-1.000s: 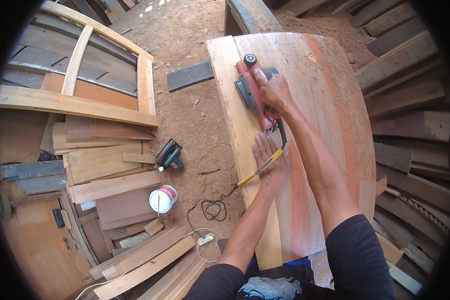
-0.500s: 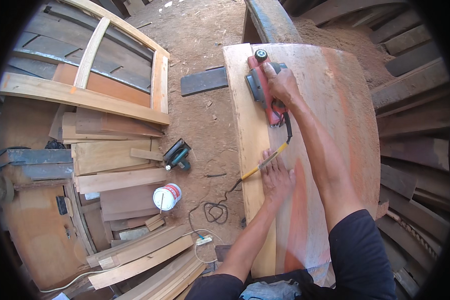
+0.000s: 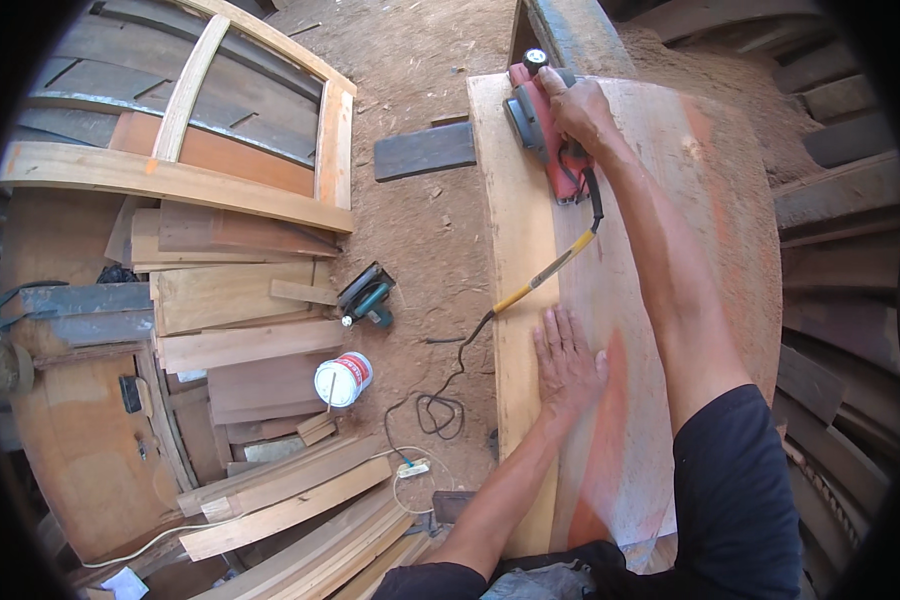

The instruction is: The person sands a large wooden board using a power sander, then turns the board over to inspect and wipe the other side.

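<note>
My right hand [image 3: 582,108] is wrapped round the handle of a red and dark grey electric planer [image 3: 562,168] with a black front knob. The planer rests on the far left part of a wide wooden board [image 3: 660,330], near its pale left strip. From its rear runs a power cord [image 3: 545,272], partly yellow, that crosses the board's left edge. Nearer to me, my left hand [image 3: 568,368] lies flat on the board with its fingers stretched out, holding nothing. The planer's underside is hidden.
On the dusty floor to the left are a green circular saw [image 3: 368,296], a white bucket [image 3: 342,380] and a power strip [image 3: 413,468]. Stacked planks [image 3: 240,350] and a wooden frame [image 3: 240,205] lie farther left. More timber [image 3: 840,260] lines the right side.
The planer and my right hand have moved slightly forward along the board. The cord is drawn farther from my left hand, which stays flat. The whole view has shifted a little.
</note>
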The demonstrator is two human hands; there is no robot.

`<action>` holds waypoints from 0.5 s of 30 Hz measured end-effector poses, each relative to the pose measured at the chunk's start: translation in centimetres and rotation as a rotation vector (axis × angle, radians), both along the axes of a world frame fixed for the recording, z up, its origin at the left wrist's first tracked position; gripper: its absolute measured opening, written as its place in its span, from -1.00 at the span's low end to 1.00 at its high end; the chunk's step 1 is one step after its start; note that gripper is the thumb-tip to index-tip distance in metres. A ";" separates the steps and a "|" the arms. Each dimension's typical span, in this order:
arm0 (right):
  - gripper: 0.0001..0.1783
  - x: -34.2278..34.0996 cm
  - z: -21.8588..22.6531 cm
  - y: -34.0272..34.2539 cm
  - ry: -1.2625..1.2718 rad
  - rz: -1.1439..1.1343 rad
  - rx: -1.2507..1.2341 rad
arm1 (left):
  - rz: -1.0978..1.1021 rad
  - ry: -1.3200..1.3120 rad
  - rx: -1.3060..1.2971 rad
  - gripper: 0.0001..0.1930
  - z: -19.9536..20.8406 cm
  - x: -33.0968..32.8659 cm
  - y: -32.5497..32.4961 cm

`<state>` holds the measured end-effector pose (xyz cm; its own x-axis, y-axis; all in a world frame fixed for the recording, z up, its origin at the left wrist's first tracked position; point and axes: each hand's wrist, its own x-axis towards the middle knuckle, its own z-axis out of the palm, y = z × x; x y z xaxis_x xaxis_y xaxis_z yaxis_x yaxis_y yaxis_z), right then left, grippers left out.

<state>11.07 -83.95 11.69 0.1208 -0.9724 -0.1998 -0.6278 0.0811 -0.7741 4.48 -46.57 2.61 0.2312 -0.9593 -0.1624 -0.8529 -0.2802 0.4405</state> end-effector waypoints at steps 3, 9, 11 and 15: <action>-0.13 0.4 -0.4 -2.1 0.007 0.008 0.003 | -0.014 -0.034 -0.027 -0.06 -0.4 -0.1 0.0; -0.12 2.8 -0.9 -6.0 -0.072 0.049 -0.089 | 0.005 -0.011 -0.006 -0.05 -0.1 0.2 0.1; -0.11 3.1 -1.1 -8.0 -0.092 0.061 -0.132 | 0.007 -0.001 0.016 -0.05 0.0 0.1 0.0; -0.11 2.3 -1.8 -9.7 -0.127 0.028 -0.169 | -0.017 0.015 0.034 -0.05 0.2 0.1 0.0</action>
<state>13.41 -93.63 9.91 0.1625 -0.9866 -0.0158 -0.5249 -0.0728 -0.8480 4.54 -46.58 2.82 0.2124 -0.9569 -0.1981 -0.8509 -0.2808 0.4439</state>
